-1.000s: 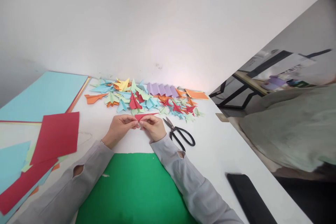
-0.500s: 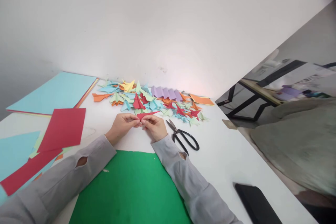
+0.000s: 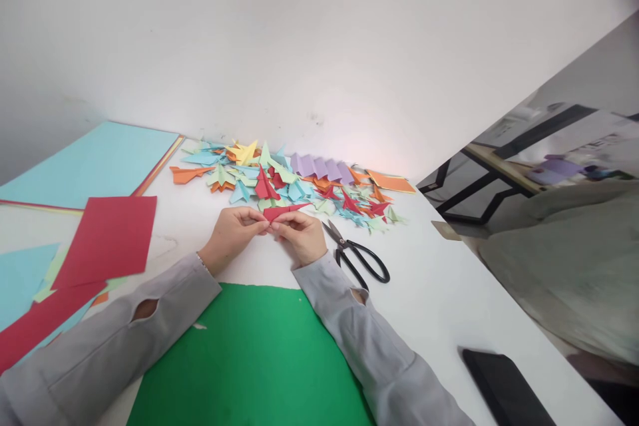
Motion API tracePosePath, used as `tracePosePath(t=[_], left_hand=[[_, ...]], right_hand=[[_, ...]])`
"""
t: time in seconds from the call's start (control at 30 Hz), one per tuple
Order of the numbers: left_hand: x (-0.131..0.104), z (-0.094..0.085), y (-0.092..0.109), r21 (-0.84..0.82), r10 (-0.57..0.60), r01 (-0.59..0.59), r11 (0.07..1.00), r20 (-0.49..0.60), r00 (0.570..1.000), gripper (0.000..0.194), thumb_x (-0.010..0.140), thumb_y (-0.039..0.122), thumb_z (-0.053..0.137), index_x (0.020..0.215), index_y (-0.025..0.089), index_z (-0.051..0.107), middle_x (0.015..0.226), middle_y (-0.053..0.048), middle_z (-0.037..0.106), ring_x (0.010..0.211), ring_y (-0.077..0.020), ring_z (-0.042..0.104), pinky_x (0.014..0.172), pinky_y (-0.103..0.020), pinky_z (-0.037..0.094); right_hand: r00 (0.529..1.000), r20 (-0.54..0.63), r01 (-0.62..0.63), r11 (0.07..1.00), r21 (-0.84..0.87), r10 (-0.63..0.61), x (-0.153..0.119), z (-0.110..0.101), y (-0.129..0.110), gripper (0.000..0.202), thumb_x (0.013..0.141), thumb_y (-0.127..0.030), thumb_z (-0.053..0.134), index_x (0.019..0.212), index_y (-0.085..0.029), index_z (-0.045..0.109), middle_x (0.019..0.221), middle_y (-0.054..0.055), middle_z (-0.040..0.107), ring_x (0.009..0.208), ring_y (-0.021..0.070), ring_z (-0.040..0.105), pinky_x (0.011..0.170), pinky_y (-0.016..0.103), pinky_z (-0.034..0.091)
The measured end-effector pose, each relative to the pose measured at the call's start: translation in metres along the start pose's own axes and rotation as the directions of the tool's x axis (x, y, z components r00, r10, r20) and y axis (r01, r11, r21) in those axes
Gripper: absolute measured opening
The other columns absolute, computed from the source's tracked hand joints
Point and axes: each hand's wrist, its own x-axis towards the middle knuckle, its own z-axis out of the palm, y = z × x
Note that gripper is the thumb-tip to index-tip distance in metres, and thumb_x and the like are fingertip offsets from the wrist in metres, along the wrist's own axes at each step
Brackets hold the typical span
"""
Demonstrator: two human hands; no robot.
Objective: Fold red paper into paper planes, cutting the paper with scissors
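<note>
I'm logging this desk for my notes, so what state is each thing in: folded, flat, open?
Small red paper: folded, pinched by left hand and right hand
Scissors: open
Paper planes: folded, heaped
Purple paper: pleated
Large red sheet: flat, unfolded
Light blue sheet: flat, atop a stack
Green sheet: flat
Black slab: lying flat; on or off, cannot tell

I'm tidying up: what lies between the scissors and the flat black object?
The head view shows bare white tabletop between the scissors and the black object.

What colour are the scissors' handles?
The scissors' handles are black, seen best in the head view.
</note>
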Motion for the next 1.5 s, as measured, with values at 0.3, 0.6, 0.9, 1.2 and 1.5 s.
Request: tracePosePath(t=[0.3,0.6,0.9,1.2,1.5], left_hand=[[0.0005,-0.0001,0.0001,-0.01,-0.017,0.017,1.0,0.056,0.998,0.019,0.059,0.031,0.075,0.064,0.016,0.065,0.062,-0.003,0.07,0.064,-0.0173,0.067,0.065,-0.029,0.054],[0.0047,0.0003,-0.0085,-0.015,-0.024,0.024,1.0,-0.01,1.0,0.014,0.058,0.028,0.074,0.061,0.017,0.065,0.059,-0.003,0.07,0.061,-0.0183,0.066,0.064,-0.031,0.053],[0.0036,0.0007,-0.0071,0.038,-0.001,-0.001,0.999,0.029,1.0,0.011,0.059,0.026,0.072,0.062,0.017,0.066,0.06,-0.001,0.068,0.062,-0.0175,0.066,0.064,-0.029,0.053],[0.0041,0.0,-0.0083,0.021,-0.019,0.019,1.0,0.009,1.0,0.017,0.059,0.03,0.072,0.065,0.016,0.066,0.06,-0.003,0.069,0.063,-0.0192,0.066,0.065,-0.033,0.053],[0.0033,0.0019,-0.0053,0.009,-0.009,0.009,1.0,0.03,1.0,0.016,0.059,0.028,0.072,0.067,0.016,0.065,0.061,-0.001,0.068,0.062,-0.0171,0.066,0.064,-0.03,0.054]], right_hand=[[1.0,-0.001,-0.007,1.0,0.029,0.007,0.0007,0.0002,0.0016,0.02,0.051,-0.031,0.079,0.06,-0.018,0.067,0.051,-0.001,0.061,0.042,0.0101,0.051,0.039,0.024,0.045],[1.0,0.013,-0.014,1.0,-0.003,0.014,0.0012,0.0001,0.0049,0.02,0.052,-0.03,0.078,0.062,-0.017,0.067,0.053,0.0,0.064,0.042,0.0096,0.052,0.04,0.022,0.044],[0.996,-0.013,-0.084,0.996,0.021,0.084,-0.0009,0.0012,-0.002,0.02,0.047,-0.029,0.08,0.056,-0.017,0.067,0.047,0.0,0.063,0.041,0.0111,0.054,0.041,0.024,0.045],[0.997,-0.005,-0.076,0.996,0.047,0.076,-0.0008,0.0017,-0.0008,0.018,0.048,-0.027,0.079,0.06,-0.017,0.069,0.051,0.0,0.065,0.043,0.0105,0.054,0.042,0.023,0.045],[0.993,-0.054,-0.103,0.992,0.07,0.107,0.0003,0.0019,-0.0027,0.019,0.045,-0.027,0.08,0.055,-0.017,0.068,0.047,-0.001,0.063,0.038,0.0082,0.051,0.039,0.022,0.043]])
